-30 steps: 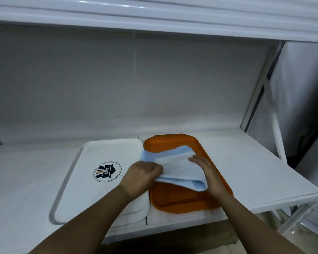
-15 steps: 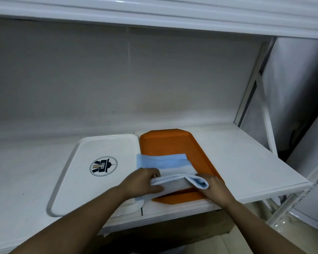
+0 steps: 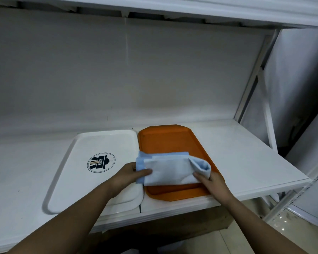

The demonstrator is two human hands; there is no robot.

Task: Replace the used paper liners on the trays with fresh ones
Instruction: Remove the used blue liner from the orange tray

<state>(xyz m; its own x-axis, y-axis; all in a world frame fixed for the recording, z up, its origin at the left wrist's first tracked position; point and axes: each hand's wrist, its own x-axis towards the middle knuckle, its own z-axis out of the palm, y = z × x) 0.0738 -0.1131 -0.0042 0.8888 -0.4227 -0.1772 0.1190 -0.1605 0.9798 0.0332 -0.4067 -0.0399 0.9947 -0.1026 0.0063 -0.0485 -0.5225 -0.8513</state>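
Two trays are counted on the shelf, one white tray (image 3: pixel 92 173) and one orange tray (image 3: pixel 165 142), with one folded paper liner (image 3: pixel 170 170) and two hands seen.

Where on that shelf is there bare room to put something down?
Bare shelf right of the orange tray, and left of the white tray. The orange tray's near half is crowded: both hands hold the folded liner there.

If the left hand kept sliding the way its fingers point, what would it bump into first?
The left hand points rightward and already pinches the folded blue-and-white paper liner. Going on, it would probably push further into that liner, above the orange tray, then toward the right hand. Depth is unclear.
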